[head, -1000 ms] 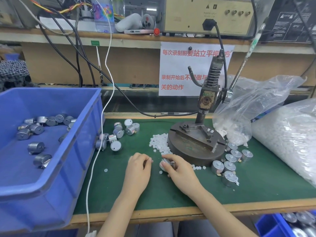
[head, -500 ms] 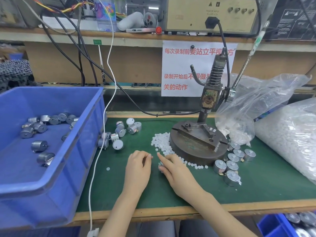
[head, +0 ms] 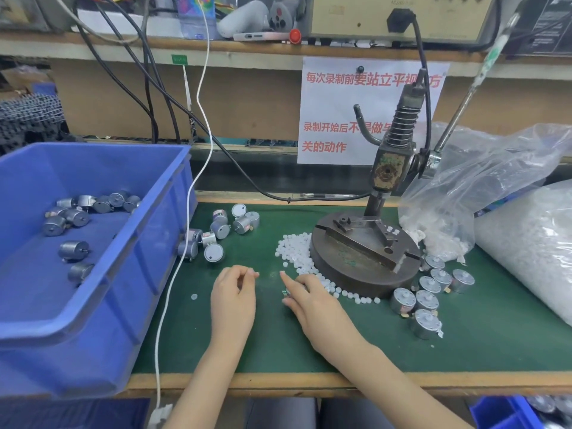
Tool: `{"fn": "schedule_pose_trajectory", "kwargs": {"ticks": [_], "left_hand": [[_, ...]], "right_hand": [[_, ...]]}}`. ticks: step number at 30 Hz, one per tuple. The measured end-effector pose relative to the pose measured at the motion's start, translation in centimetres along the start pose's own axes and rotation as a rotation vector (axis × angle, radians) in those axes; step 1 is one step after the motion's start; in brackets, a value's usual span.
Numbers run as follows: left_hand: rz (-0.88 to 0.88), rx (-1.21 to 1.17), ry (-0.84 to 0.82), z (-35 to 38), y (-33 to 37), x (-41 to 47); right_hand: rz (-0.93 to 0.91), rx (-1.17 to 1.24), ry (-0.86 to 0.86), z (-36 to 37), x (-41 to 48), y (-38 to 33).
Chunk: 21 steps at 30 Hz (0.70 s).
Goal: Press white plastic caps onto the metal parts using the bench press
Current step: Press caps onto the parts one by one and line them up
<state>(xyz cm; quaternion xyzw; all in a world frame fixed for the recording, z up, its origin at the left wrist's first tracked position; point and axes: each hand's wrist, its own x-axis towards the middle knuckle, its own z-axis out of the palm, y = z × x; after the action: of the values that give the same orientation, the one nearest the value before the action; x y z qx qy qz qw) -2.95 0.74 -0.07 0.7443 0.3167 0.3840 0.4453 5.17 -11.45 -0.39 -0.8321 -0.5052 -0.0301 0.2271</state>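
L hand (head: 233, 292): fingers curled; grip contents can't tell.
R hand (head: 309, 300): grip clenched on metal part (head: 285, 293), mostly hidden.
Caps (head: 294, 252): small round white plastic, heaped on green surface (head: 464, 335).

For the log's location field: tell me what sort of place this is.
Probably a factory assembly bench: a bench press stands on the green mat, a blue bin holds metal parts, and bags of white plastic caps sit at the right.

One blue plastic bin (head: 93, 320), one iron bench press (head: 365, 252), two clear plastic bags (head: 526, 249). Seven silver cylindrical metal parts (head: 427, 323) lie right of the press.
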Motion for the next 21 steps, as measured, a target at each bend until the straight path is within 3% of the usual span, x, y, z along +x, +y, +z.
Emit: {"fn": "schedule_pose_trajectory", "kwargs": {"ticks": [8,11,17,21], "left_hand": [[-0.046,0.000,-0.005,0.0,0.0,0.1],[-0.052,-0.001,-0.010,0.0,0.1,0.1],[-0.081,0.016,-0.018,0.0,-0.1,0.2],[-0.074,0.042,-0.022,0.1,-0.2,0.3]], "right_hand": [[0.051,-0.019,0.131,0.5,-0.2,-1.1],[0.199,0.182,0.105,0.3,-0.4,-0.1],[0.359,0.613,0.286,-0.6,-0.6,0.5],[0.404,0.669,0.351,-0.6,-0.6,0.6]]}}
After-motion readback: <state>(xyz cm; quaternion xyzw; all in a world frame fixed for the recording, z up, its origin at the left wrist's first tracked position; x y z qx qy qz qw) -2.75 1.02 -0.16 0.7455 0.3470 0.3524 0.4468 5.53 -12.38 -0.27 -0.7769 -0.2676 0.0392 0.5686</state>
